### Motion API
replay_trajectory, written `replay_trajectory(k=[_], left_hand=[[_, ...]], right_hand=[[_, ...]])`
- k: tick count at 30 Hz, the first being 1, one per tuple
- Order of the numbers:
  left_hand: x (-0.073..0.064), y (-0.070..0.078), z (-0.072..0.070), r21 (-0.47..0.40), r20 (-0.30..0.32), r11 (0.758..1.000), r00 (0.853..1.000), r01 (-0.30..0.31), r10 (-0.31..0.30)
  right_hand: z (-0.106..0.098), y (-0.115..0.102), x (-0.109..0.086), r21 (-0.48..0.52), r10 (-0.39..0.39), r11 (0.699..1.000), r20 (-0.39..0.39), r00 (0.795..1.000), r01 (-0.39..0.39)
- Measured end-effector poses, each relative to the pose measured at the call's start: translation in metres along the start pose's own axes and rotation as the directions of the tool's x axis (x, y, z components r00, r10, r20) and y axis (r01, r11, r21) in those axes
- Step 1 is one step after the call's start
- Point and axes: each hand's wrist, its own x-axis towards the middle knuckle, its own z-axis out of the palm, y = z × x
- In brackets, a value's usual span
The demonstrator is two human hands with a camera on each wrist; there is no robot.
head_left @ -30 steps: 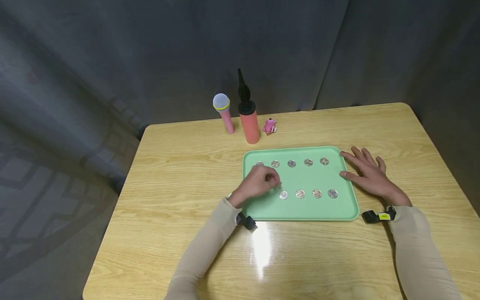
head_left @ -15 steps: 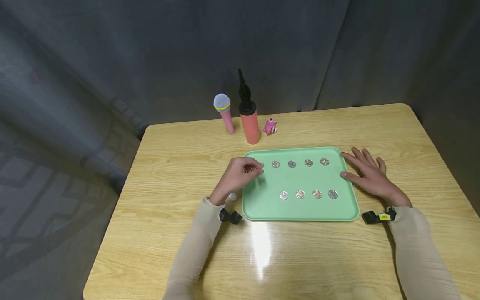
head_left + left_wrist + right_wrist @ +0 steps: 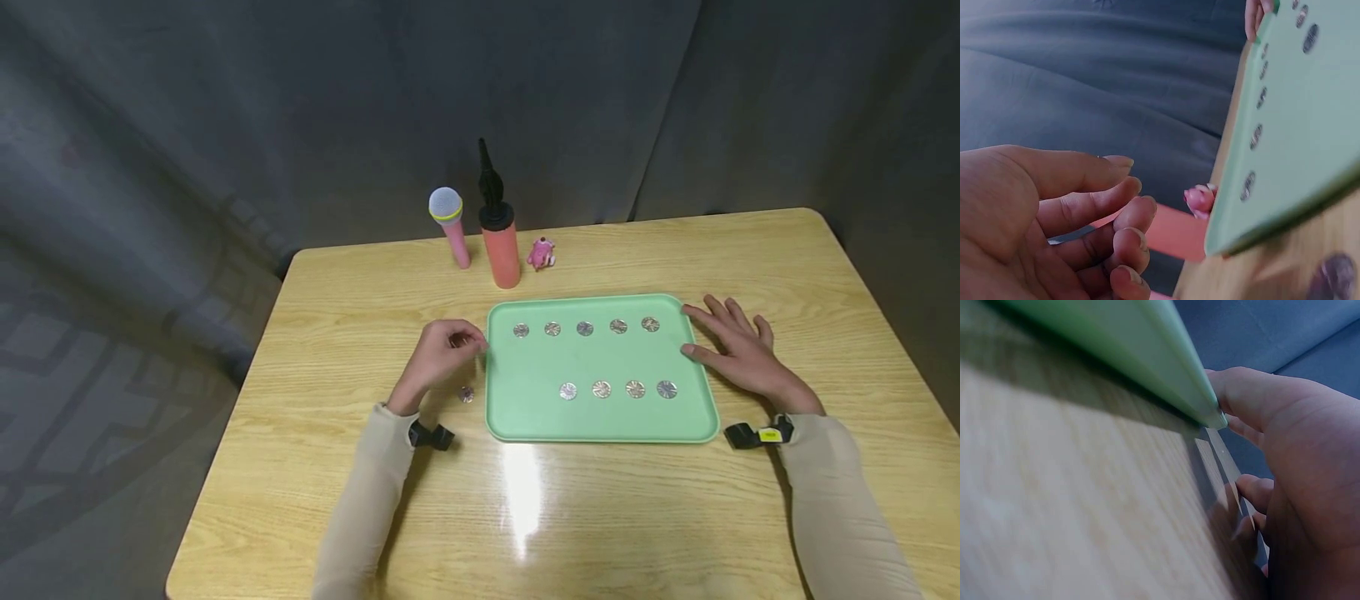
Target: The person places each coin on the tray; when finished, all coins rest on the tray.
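Note:
A pale green tray [image 3: 592, 425] lies on the wooden table with several shiny, ray-patterned silvery discs in it. Five-or-so are avoided here as a count: a far row [image 3: 585, 329] and a near row [image 3: 602, 389] show. One more such disc [image 3: 467, 394] lies on the table left of the tray, below my left hand [image 3: 446, 350]. That hand hovers by the tray's left edge, its fingers loosely curled; the left wrist view shows nothing between thumb [image 3: 1116, 164] and fingers. My right hand [image 3: 738, 350] rests at the tray's right edge, fingers spread, thumb and forefinger at the rim.
Behind the tray, near the table's back edge, stand a pink toy microphone [image 3: 453, 229] and a coral hand pump [image 3: 502, 254] with a black nozzle. A small pink figurine [image 3: 542, 253] sits right of the pump. Dark curtains [image 3: 375, 125] hang around the table.
My left hand has moved left from over the tray to beyond its left edge, uncovering the far row's leftmost disc and the disc on the table. The right hand has stayed put.

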Motion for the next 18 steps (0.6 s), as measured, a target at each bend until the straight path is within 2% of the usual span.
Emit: replay_trajectory(k=[7,14,18], left_hand=[[-0.007,-0.018,-0.006,0.008,0.020,0.996,0.996,0.085,-0.086],[-0.014,-0.035,-0.009,0.006,0.062,0.992,0.990,0.125,-0.125],[-0.018,-0.044,-0.008,-0.017,0.093,0.986,0.982,0.169,-0.166]], right_hand=[[0.000,0.001,0.000,0.002,-0.003,1.000,-0.002,1.000,0.003],[0.000,0.001,0.001,0.002,-0.006,1.000,-0.009,1.000,0.006],[0.000,0.002,0.001,-0.004,-0.004,1.000,-0.009,1.000,0.004]])
